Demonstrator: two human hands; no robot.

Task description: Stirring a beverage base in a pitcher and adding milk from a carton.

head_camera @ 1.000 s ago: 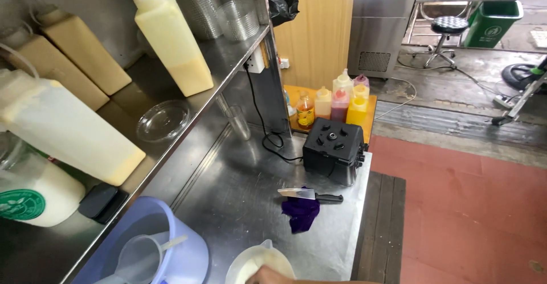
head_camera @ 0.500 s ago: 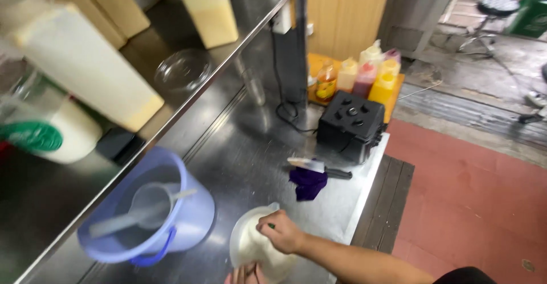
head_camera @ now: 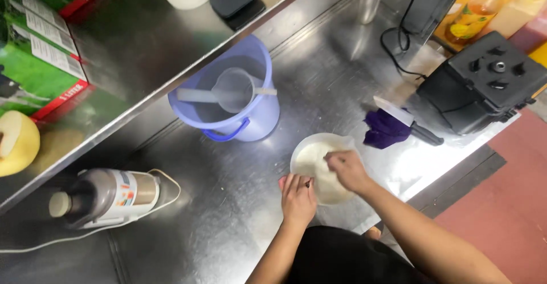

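Note:
A white jug (head_camera: pixel 312 154) with pale, creamy contents stands on the steel counter (head_camera: pixel 239 204) near its front edge. My left hand (head_camera: pixel 297 195) presses against the jug's near rim, fingers together, with a dark part of the jug between them. My right hand (head_camera: pixel 346 169) reaches over the jug from the right. Its fingertips are bunched just above the white contents, and what they pinch is hidden.
A lilac bucket (head_camera: pixel 259 119) with a clear scoop (head_camera: pixel 231 90) inside stands behind the jug. To the right, a knife (head_camera: pixel 405 119) lies on a purple cloth (head_camera: pixel 383 131) beside a black blender base (head_camera: pixel 484 82). A corded steel appliance (head_camera: pixel 105 195) lies at the left. Green cartons (head_camera: pixel 40 50) sit on the shelf.
The view has tilted down and swung left. My left hand has come fully into view against the jug's rim. My right hand stays over the jug.

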